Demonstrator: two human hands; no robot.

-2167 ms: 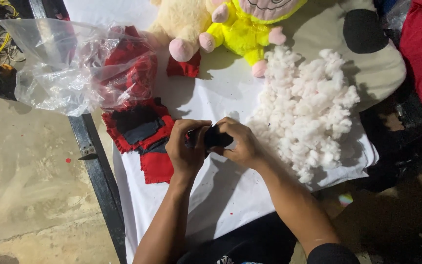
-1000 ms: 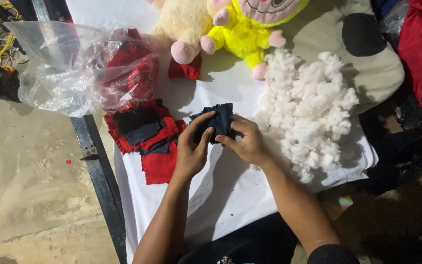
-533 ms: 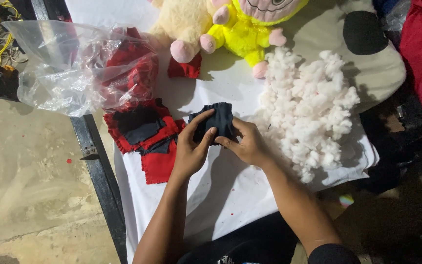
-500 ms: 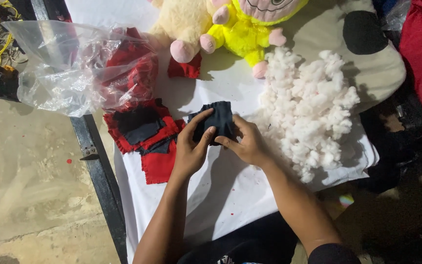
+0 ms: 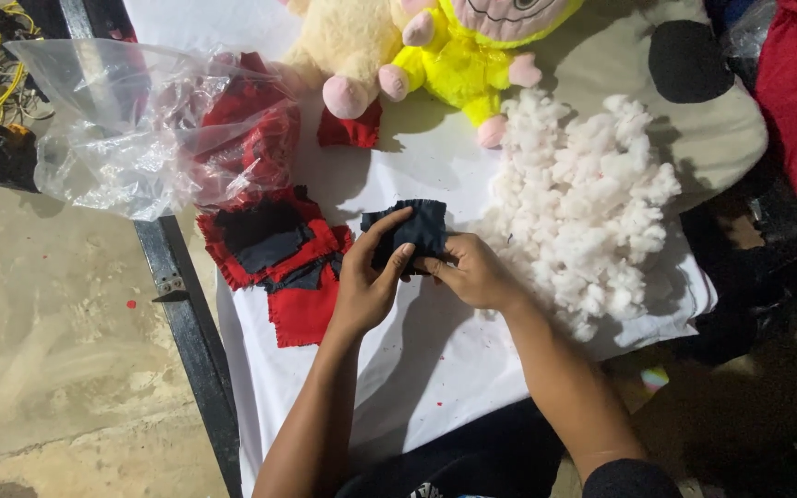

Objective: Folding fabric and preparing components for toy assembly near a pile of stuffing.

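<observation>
We are now holding the dark cloth [image 5: 410, 232] spread flat instead of bunched, both hands, left [image 5: 368, 288] and right [image 5: 472, 274], pinching its lower edge beside the stuffing [image 5: 583, 207].

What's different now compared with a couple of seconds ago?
Both hands, left and right, have lifted the black cloth slightly up the table and spread it from a small bunch into a flatter square. The stuffing, red patches, bag and plush toys stayed put.
</observation>
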